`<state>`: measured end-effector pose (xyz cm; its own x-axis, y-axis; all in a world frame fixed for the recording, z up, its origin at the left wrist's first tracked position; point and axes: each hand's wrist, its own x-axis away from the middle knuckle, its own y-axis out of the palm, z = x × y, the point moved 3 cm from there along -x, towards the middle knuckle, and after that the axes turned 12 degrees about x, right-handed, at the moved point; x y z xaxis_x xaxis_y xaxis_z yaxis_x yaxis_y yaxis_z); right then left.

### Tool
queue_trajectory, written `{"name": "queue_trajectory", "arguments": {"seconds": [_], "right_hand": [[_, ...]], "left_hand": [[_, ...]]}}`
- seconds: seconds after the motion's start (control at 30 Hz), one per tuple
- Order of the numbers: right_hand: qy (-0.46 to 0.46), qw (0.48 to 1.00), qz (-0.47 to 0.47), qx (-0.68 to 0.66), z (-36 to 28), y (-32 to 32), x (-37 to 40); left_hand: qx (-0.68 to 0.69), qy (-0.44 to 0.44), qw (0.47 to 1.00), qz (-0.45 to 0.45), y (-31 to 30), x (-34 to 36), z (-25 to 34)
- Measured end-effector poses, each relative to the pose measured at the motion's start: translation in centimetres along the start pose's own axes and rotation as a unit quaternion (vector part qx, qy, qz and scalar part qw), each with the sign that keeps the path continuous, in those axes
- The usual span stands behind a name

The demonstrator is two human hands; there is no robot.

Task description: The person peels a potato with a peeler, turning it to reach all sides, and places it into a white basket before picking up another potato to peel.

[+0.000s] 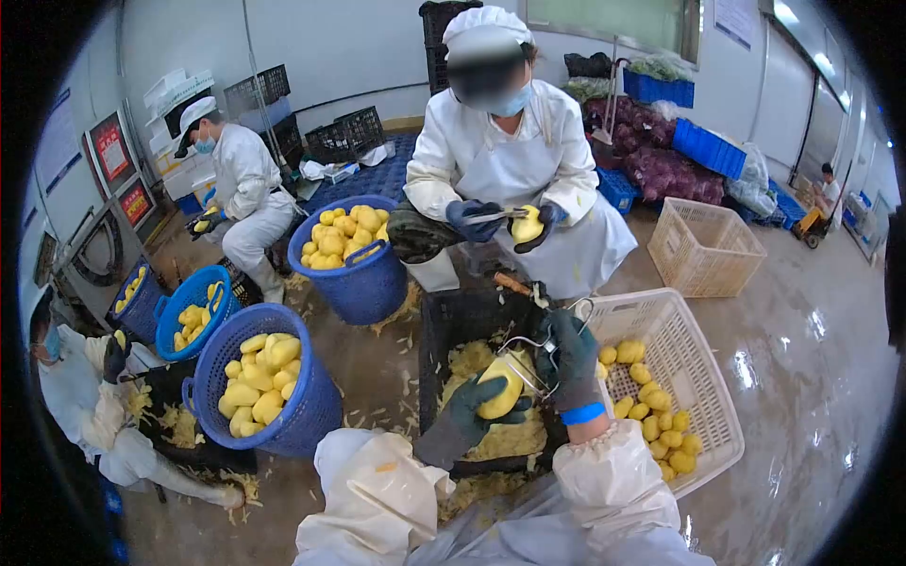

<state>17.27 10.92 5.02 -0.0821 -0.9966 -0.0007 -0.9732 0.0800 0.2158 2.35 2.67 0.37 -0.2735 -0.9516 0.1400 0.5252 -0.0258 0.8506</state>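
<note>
My left hand [465, 411], in a dark glove, is wrapped round a peeled yellow potato [500, 388]. In my right hand [572, 363], gloved and with a blue band at the wrist, is a wire-framed metal peeler [528, 363], its lower end against the potato. Both hands are over a black crate [439, 321] holding a heap of peelings [510, 440]. To the right, a white crate [703, 377] contains several potatoes [661, 429] at its left side.
Facing me, a co-worker [514, 141] holds a potato and a tool. Blue baskets [326, 406] of peeled potatoes stand at the left, near two more seated people. An empty beige crate [708, 247] lies behind the white one. Peelings litter the wet floor.
</note>
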Motion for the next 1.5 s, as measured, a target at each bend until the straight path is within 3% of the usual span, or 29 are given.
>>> {"name": "queue_trajectory", "arguments": {"seconds": [0.17, 0.23, 0.3, 0.37, 0.4, 0.43, 0.5, 0.6, 0.67, 0.7, 0.73, 0.77, 0.8, 0.83, 0.9, 1.03, 1.1, 1.17, 1.23, 1.3, 1.37, 1.4, 1.43, 1.5], "right_hand": [[-0.011, 0.996, 0.055, -0.067, 2.2, -1.6, -2.2], [0.06, 0.996, -0.01, -0.067, 0.2, -0.2, -0.5], [0.04, 0.999, -0.033, -0.003, 1.9, -0.4, -1.1], [-0.005, 0.997, 0.037, -0.066, 3.3, -1.9, -2.9], [-0.041, 0.993, 0.111, -0.028, 4.9, -3.5, -4.6], [0.058, 0.989, 0.02, -0.134, 2.8, -3.0, -3.2], [0.038, 0.996, -0.006, -0.075, -0.2, -1.0, -0.8], [0.058, 0.998, 0.03, -0.005, 2.2, -1.4, -1.7], [-0.158, 0.977, 0.137, 0.044, 3.8, -3.4, -3.9], [-0.039, 0.989, 0.103, -0.096, 2.0, -2.5, -3.2], [-0.004, 0.995, 0.052, -0.084, 0.9, -2.0, -1.9], [-0.058, 0.996, 0.038, -0.05, -0.4, -1.2, -0.4], [0.006, 0.996, -0.037, -0.076, -0.5, -1.0, 0.2], [-0.099, 0.993, -0.057, 0.02, -1.9, 0.0, 1.3], [-0.024, 0.998, -0.057, 0.034, -0.6, 1.0, 2.4], [0.017, 1.0, 0.024, 0.012, 1.8, -0.8, -1.1], [0.057, 0.991, 0.107, -0.063, 1.0, -2.0, -2.1], [0.031, 0.991, 0.065, -0.116, 0.2, -1.5, -1.4], [0.057, 0.995, -0.019, -0.076, -0.4, -0.6, -0.3], [0.012, 0.999, -0.017, -0.035, 0.3, -0.7, -0.9], [-0.029, 0.994, 0.105, 0.002, 2.2, -2.8, -3.0], [0.041, 0.995, 0.059, -0.072, 2.3, -3.4, -3.1], [0.039, 0.995, 0.059, -0.074, 1.0, -2.8, -2.2], [0.011, 0.999, -0.045, 0.02, -1.3, -0.9, -0.3]], "left_hand": [[-0.115, 0.054, 0.992, -0.005, 1.1, 0.7, 0.8], [-0.253, 0.11, 0.961, -0.003, 1.2, 1.0, 1.1], [-0.297, 0.09, 0.951, -0.006, 1.0, 1.0, 1.0], [-0.247, 0.107, 0.963, -0.007, 1.1, 0.9, 0.8], [-0.249, 0.106, 0.963, -0.004, 1.1, 0.8, 0.8], [-0.222, 0.099, 0.97, 0.002, 1.2, 0.7, 1.0], [-0.155, 0.083, 0.984, 0.015, 1.1, 0.4, 0.5], [-0.119, 0.05, 0.992, -0.003, 0.9, 0.3, 0.3], [-0.02, 0.015, 1.0, -0.011, 0.5, 0.3, -0.2], [-0.201, 0.133, 0.971, -0.001, -3.6, -1.1, -1.3], [0.022, 0.05, 0.998, 0.008, 1.0, 0.4, 0.1], [0.031, 0.037, 0.998, 0.027, 0.7, 0.2, 0.4], [0.03, 0.035, 0.998, 0.047, 0.3, 0.1, 0.6], [0.053, 0.029, 0.993, 0.104, 0.4, 0.1, 0.5], [0.08, -0.021, 0.997, 0.007, -1.0, -0.3, 0.6], [0.084, -0.063, 0.994, 0.033, -1.2, -0.2, 0.3], [0.029, -0.041, 0.999, 0.018, -0.2, -0.1, 1.0], [-0.034, 0.008, 0.999, 0.034, 0.1, 0.2, 1.1], [-0.098, 0.049, 0.993, 0.047, 0.4, 0.4, 0.9], [-0.239, 0.1, 0.965, 0.039, 1.0, 0.7, 1.2], [-0.234, 0.098, 0.966, 0.048, 1.3, 1.1, 1.0], [-0.261, 0.116, 0.957, 0.05, 1.7, 1.0, 1.2], [-0.286, 0.136, 0.947, 0.053, 1.9, 0.9, 1.4], [-0.334, 0.142, 0.93, 0.057, 1.8, 0.9, 1.7]]}}
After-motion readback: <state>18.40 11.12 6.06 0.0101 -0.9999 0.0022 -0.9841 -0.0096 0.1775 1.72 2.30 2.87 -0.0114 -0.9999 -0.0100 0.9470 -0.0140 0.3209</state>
